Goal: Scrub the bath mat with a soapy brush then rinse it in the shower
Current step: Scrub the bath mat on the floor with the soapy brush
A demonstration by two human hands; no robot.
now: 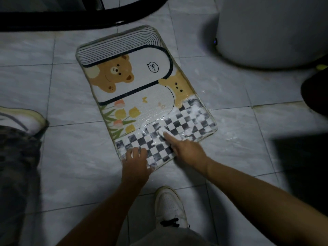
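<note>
A bath mat (140,89) printed with bears, tulips and a black-and-white checker band lies flat on the tiled floor. White foam covers its checkered near end. My right hand (184,150) grips a white brush (164,133) with the forefinger stretched along its back, and the brush sits on the soapy checkers. My left hand (135,163) presses flat on the mat's near left corner, fingers spread.
A white toilet base (266,32) stands at the upper right. A black threshold strip (53,20) runs along the top. My white shoe (169,206) is just below the mat. Another person's shoe (23,118) and camouflage trouser leg are at the left. Foam spatters the tiles right of the mat.
</note>
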